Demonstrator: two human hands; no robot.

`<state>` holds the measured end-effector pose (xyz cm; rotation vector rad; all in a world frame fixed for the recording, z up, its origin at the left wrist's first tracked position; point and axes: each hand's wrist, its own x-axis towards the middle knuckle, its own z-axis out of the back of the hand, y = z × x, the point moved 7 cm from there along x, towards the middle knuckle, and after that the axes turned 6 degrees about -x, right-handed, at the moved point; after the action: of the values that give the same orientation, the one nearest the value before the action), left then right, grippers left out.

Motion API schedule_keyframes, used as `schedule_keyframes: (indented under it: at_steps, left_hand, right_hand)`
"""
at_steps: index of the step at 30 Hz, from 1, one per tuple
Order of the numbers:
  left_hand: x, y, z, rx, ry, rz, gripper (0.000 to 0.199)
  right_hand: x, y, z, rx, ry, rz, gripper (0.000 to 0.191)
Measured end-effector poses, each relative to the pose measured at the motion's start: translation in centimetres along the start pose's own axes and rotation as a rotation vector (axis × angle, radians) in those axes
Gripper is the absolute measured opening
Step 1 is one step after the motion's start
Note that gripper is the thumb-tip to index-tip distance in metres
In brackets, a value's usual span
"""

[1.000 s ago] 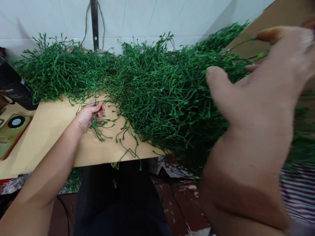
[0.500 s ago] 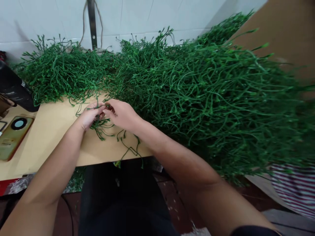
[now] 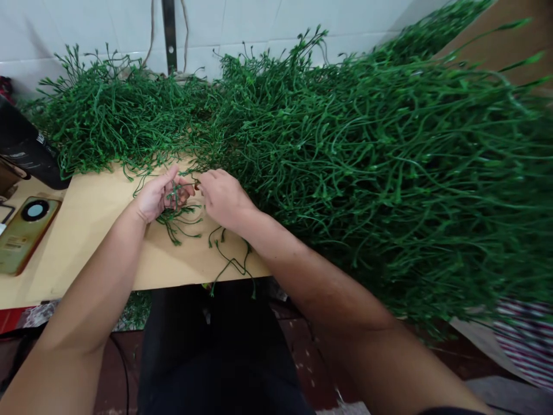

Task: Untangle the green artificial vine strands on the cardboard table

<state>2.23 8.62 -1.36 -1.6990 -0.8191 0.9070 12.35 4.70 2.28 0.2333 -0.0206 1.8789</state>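
My left hand [image 3: 162, 195] is palm up above the table board, thumb raised, its fingers loosely curled around several thin green artificial plant stems [image 3: 175, 193]. More stems [image 3: 175, 222] with small forked tips spread out on the board just below it. Close by on the right, my right hand [image 3: 224, 196] has its fingers closed in a pinch at the end of a green stem that runs across from the left hand. Its fingertips are partly hidden, so the exact grip is hard to see. A few loose stems [image 3: 233, 262] lie at the board's front edge, some hanging over it.
A large heap of green stems [image 3: 367, 161] fills the right side, and a smaller pile [image 3: 112, 115] lies along the wall. At left are a phone [image 3: 28, 233] and a dark bottle [image 3: 32, 150]. A cardboard sheet [image 3: 510, 63] stands at the upper right.
My hands have moved slightly apart, the right one shifting right. The left thumb has lifted and its fingers have loosened around the stems. The view has shifted a little.
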Motion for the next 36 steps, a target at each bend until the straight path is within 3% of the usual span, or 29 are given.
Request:
schedule_keyframes:
  at_steps: [7,12,20,29,36]
  left_hand:
    - [-0.3,0.1,-0.8,0.264,0.026,0.021,0.024]
    - [-0.4,-0.1,-1.0,0.217,0.012,0.000,0.019]
    - [-0.1,-0.2,-0.4,0.270,-0.044,-0.014,0.025]
    - [-0.2,-0.3,-0.7,0.287,0.001,-0.033,0.030]
    - [-0.2,0.3,-0.2,0.331,0.064,-0.027,0.022]
  right_hand:
    - [-0.4,0.9,-0.2,-0.031,0.018,0.100,0.030]
    - [-0.1,0.4,-0.6,-0.013,0.039,0.091,0.032]
    - [-0.2,0.1,-0.6,0.144,-0.060,0.125,0.026]
    - [0.0,-0.2,-0.2,0.160,-0.084,0.132,0.025]
    - [-0.2,0.1,0.3,0.092,0.016,0.086,0.027]
